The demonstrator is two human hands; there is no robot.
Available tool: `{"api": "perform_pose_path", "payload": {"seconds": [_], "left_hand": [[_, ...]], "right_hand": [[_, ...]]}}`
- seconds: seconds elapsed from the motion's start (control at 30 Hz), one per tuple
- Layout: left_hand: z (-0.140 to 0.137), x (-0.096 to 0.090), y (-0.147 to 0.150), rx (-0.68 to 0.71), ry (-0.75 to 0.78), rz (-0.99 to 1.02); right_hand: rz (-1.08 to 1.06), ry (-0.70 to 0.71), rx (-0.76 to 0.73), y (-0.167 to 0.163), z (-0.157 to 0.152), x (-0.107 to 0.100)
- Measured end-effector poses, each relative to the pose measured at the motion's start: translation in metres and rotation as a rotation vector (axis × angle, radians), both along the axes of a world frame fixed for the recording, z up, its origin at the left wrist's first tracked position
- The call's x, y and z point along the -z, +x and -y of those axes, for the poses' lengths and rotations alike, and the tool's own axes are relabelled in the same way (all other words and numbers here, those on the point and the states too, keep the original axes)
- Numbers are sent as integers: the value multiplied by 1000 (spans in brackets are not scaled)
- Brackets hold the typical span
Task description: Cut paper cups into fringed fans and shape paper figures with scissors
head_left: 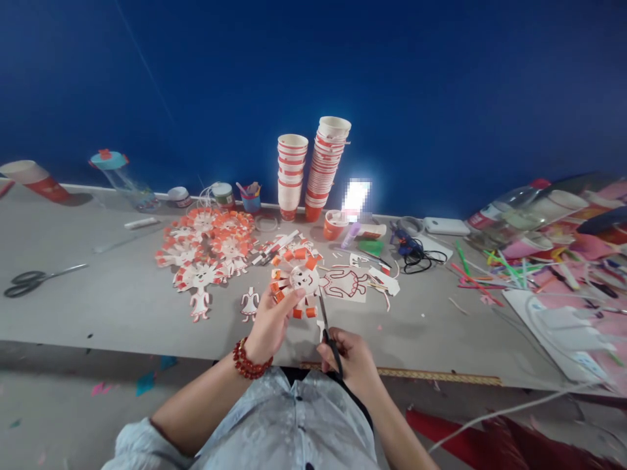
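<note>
Between the thumb and fingers of my left hand (270, 321) is a paper-cup doll head (302, 281), white with a drawn face and orange curled strips around it. My right hand (350, 360) grips scissors (329, 334), whose blades point up beside the head's right edge. Just right of the blades, a white paper with a drawn dress body (345, 283) lies by the head; whether they are joined I cannot tell. A small cut-out dress figure (249, 303) rests left of my left hand. Farther left is a pile of similar orange-and-white paper dolls (206, 241).
Two tall stacks of paper cups (292, 170) stand by the blue wall, near a bright lit screen (357, 197). A second pair of scissors (42, 279) lies far left. Glue gun cable (421, 258), bottles and colourful strips (482, 267) crowd the right.
</note>
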State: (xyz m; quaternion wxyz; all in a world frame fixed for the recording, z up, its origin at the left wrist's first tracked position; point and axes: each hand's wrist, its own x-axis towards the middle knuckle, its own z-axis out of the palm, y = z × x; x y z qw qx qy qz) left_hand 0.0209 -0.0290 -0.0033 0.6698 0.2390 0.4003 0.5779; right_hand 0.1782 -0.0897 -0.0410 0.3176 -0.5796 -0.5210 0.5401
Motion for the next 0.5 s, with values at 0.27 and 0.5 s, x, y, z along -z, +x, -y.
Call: {"api": "perform_pose_path", "payload": {"seconds": [0.27,0.5], "left_hand": [[-3,-1,-11,80,58,-79],[-6,-7,-21,157,-25,-95]], "right_hand": [[53,43,6,12,-8,-4],[169,74,-18,19,-10,-5]]}}
